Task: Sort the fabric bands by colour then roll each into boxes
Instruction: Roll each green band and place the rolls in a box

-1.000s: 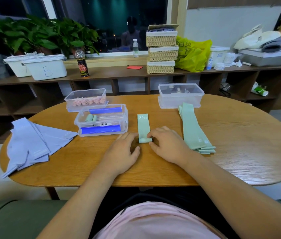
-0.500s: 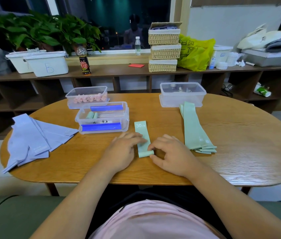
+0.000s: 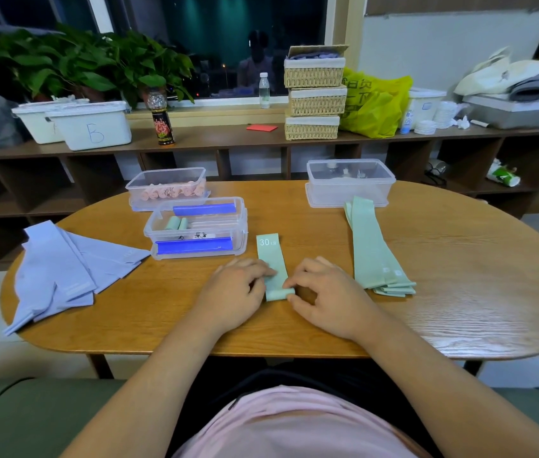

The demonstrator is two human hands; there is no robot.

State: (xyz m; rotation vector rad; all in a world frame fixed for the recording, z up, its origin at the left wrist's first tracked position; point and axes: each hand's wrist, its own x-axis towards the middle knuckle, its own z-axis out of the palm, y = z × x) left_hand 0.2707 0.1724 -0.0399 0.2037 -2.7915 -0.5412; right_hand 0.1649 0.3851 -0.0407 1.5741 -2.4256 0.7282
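Right, surroundings first. Behind the tabletop [image 3: 459,292] runs a low shelf unit w/ two white bins [image 3: 91,127] (one marked "B"), a dark bottle [image 3: 162,122], a water bottle [image 3: 264,89], three stacked wicker baskets [image 3: 314,94] and a yellow bag [image 3: 373,104]. Potted plants [image 3: 89,64] sit by the window.

On the tabletop, far L, a loose pile of lavender bands [image 3: 63,269] fans out, one corner over the edge. On the R a flat stack of green bands [image 3: 370,252] lies lengthwise, its far end reaching the front of the R clear box [image 3: 349,181].

Centre: the 30 LB band [image 3: 271,262], green, lies flat and points away from the person, its near end curled into a small roll. L hand [image 3: 235,292] has its fingers curled onto the band's L edge and presses it down. R hand [image 3: 327,292] pinches the rolled end btw thumb and forefinger. Both hands cover part of the band's near half.

Containers: three clear boxes. The clip box [image 3: 197,226], w/ blue clips front and back, stands just L of the 30 LB band and holds two green rolls [image 3: 175,223] at its L end; can't tell if its lid is on. Right behind it, touching or nearly so, the rear L box [image 3: 167,180] holds a row of pink rolls [image 3: 172,192]. The R clear box shows only small pale bits, too blurred to tell what they are.
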